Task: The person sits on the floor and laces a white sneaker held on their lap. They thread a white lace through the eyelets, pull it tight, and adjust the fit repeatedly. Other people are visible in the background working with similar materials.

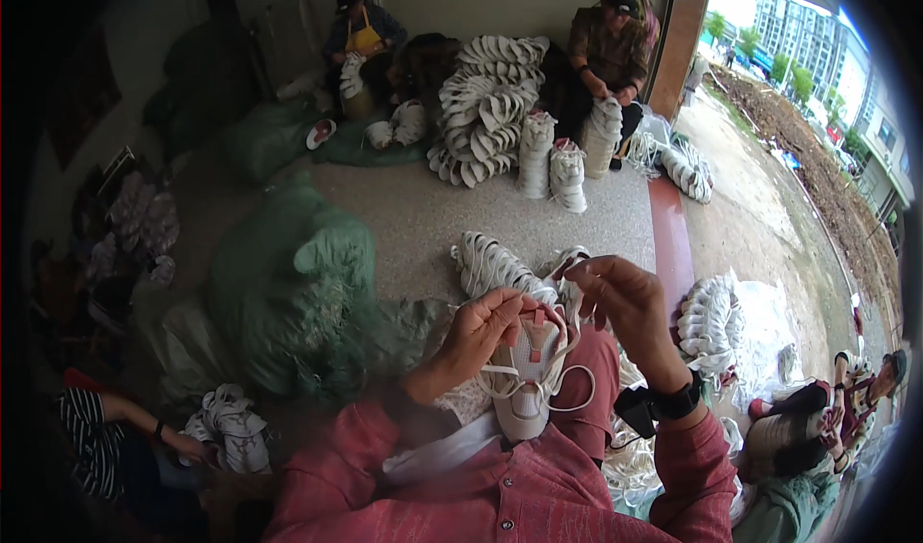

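Two bare hands are meeting at one white shoe (524, 358), which is resting in the person's lap, toe low and toward the body, with a pale lace (592, 386) looping loose on its right side. I am seeing the left hand (479, 332) clamping the far edge of the shoe between thumb and fingertips. The right hand (625, 298) is hovering just beside it, thumb and forefinger near each other, but I am not able to tell whether they are pinching anything.

From here I am worrying about the lace first: with so much slack, a loop could be catching on a finger, and a hard pull could be dragging an end out of its hole. I am also judging the left hold to be narrow; if those fingertips were loosening, the shoe could be tipping toward the red trouser leg (588, 362). The dark watch (681, 399) on the right wrist could be snagging a stray loop.

Around this, a row of shoe parts (488, 264) is lying just beyond the hands, crowding any far reach. A bulky green sack (288, 279) is blocking the left side, and a curved stack (710, 320) is lying to the right beside a white sheet (764, 332). Farther off, a tall pile (490, 96) is standing between a co-worker in a yellow apron (363, 41) and a co-worker in a patterned shirt (606, 48)
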The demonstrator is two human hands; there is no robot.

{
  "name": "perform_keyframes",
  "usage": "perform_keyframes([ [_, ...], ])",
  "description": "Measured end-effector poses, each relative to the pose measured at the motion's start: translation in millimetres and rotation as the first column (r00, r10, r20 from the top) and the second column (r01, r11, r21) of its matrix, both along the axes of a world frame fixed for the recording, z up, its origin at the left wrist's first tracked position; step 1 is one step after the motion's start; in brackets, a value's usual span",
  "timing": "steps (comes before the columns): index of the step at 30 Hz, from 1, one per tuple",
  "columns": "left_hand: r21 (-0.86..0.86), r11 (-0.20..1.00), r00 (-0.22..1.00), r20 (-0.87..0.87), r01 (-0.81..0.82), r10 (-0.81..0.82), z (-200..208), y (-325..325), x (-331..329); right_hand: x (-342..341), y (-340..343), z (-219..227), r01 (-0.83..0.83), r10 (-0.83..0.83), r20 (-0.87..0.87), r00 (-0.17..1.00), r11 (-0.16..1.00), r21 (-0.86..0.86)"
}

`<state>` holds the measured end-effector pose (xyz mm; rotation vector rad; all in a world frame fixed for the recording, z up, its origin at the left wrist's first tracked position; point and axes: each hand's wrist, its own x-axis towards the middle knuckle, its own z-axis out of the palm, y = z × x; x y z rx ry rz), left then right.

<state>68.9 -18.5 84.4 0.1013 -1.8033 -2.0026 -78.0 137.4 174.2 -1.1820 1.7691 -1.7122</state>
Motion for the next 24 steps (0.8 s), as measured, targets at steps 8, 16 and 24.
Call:
perform_keyframes([
  [8, -0.044, 0.988, 0.984, -0.109, -0.146, 0.141, 52.5, 17.9, 1.5, 19.1, -24.0, -2.0, -0.119, 0.122, 0.032, 0.992, 0.991, -0.063],
  [16, -0.289, 0.937, 0.981, -0.068, -0.195, 0.183, 43.9, 14.5, 5.6, 16.7, -26.2, -9.9, -0.161, 0.163, 0.072, 0.984, 0.987, -0.030],
  [24, -0.470, 0.862, 0.979, -0.025, -0.192, 0.204, 39.7, 12.9, 2.7, 22.0, -24.8, -10.7, -0.129, 0.125, 0.106, 0.986, 0.991, 0.032],
])
